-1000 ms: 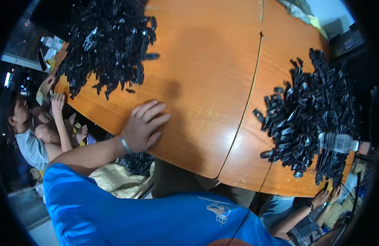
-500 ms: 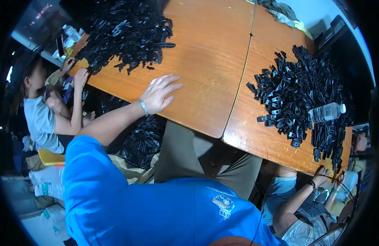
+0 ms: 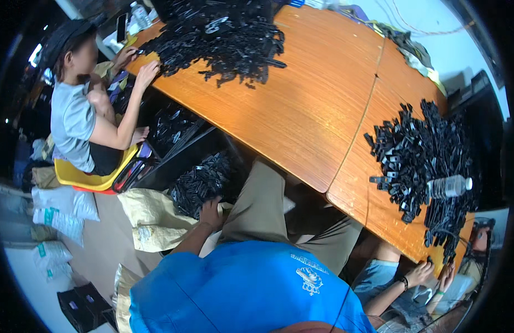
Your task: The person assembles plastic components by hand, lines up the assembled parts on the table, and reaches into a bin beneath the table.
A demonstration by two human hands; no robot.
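Note:
My left hand (image 3: pixel 211 214) is low beside my left thigh, at the rim of an open cream sack (image 3: pixel 157 219). Its fingers look stretched out and slightly apart, with nothing visible in them. Just beyond the fingertips lies a heap of small black plastic parts (image 3: pixel 200 180), below the table's edge. Whether the fingers touch the sack or the parts is unclear. My right hand is out of the picture.
Black parts pile (image 3: pixel 223 44) at the wooden table's (image 3: pixel 301 94) far left, another pile (image 3: pixel 418 161) at right with a clear bottle (image 3: pixel 450 187). A seated person in a cap (image 3: pixel 73 111) works at left; another person's hands (image 3: pixel 420 275) work lower right. White bags (image 3: pixel 62 222) stand left.
My left hand has come off the tabletop, down and back to beside my thigh at the sack. The view has shifted, showing more floor at left.

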